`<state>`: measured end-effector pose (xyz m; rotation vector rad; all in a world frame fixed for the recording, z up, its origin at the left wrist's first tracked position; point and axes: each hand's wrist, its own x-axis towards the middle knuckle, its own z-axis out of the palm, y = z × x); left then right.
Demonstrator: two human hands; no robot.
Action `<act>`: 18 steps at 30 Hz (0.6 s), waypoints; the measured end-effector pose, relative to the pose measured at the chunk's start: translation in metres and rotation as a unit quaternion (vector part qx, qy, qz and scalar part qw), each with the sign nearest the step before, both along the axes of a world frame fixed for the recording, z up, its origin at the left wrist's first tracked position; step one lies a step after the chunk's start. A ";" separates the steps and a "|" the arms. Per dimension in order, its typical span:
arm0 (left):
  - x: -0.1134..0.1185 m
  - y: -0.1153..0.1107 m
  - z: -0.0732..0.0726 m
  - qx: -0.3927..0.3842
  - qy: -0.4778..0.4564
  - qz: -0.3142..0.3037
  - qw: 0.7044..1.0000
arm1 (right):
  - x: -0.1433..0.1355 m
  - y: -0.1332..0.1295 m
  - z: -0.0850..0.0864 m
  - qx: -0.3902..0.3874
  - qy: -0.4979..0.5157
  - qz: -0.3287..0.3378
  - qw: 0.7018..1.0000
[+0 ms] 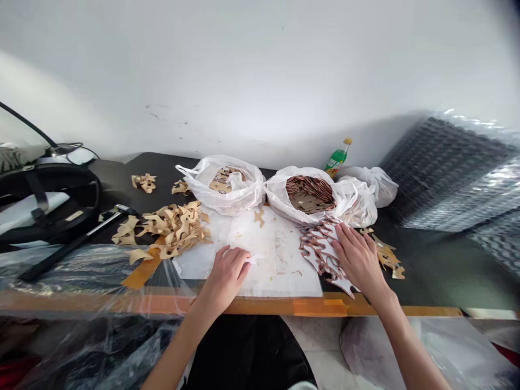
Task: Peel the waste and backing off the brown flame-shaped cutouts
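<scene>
My left hand point(228, 271) is closed over the white sheet point(280, 276), with a small white cut-out piece point(255, 259) at its thumb and fingertips. My right hand point(359, 257) lies with fingers stretched out over a pile of white pieces with brown edges point(320, 246); its fingertips touch the pile. A heap of tan, irregularly shaped cut-outs point(179, 227) sits to the left of the sheet. One loose tan piece point(259, 217) rests near the sheet's back edge. What the right palm covers is hidden.
Behind the sheet stand two plastic bags, one with tan pieces point(199, 189) and one with brown-edged pieces point(280, 197). A green bottle point(337, 158) is against the wall. Bubble-wrapped stacks point(450, 168) fill the right. A black-handled hammer point(77, 244) lies left.
</scene>
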<state>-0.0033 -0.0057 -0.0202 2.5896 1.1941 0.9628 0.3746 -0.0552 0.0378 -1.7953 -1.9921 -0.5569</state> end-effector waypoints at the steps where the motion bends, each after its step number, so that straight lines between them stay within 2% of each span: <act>1: 0.000 0.000 0.000 0.011 -0.003 -0.003 1.000 | 0.005 0.004 0.000 -0.021 -0.022 -0.014 0.999; 4: 0.001 0.001 0.000 0.042 -0.010 -0.011 0.999 | 0.008 0.022 0.012 -0.014 -0.040 -0.024 0.999; 7: 0.001 0.001 0.001 0.049 -0.012 -0.008 0.999 | 0.000 0.058 0.035 0.010 -0.001 0.010 1.000; 8: 0.001 0.000 0.002 0.048 -0.011 -0.005 0.999 | -0.003 0.074 0.043 -0.003 0.007 0.021 1.000; 10: 0.001 0.000 0.003 0.044 -0.009 0.000 0.999 | -0.013 0.109 0.054 -0.088 -0.010 0.031 0.996; 11: 0.000 -0.001 0.004 0.040 -0.008 0.000 0.999 | -0.018 0.126 0.056 -0.143 -0.033 0.035 0.989; 13: -0.001 -0.001 0.004 0.023 -0.009 -0.002 1.000 | -0.028 0.156 0.055 -0.201 -0.059 0.047 0.977; 15: -0.002 0.000 0.003 0.000 -0.017 -0.001 1.000 | -0.036 0.177 0.048 -0.225 -0.075 0.052 0.970; 18: -0.003 0.000 0.001 -0.028 -0.034 0.008 0.999 | -0.042 0.194 0.039 -0.243 -0.085 0.050 0.965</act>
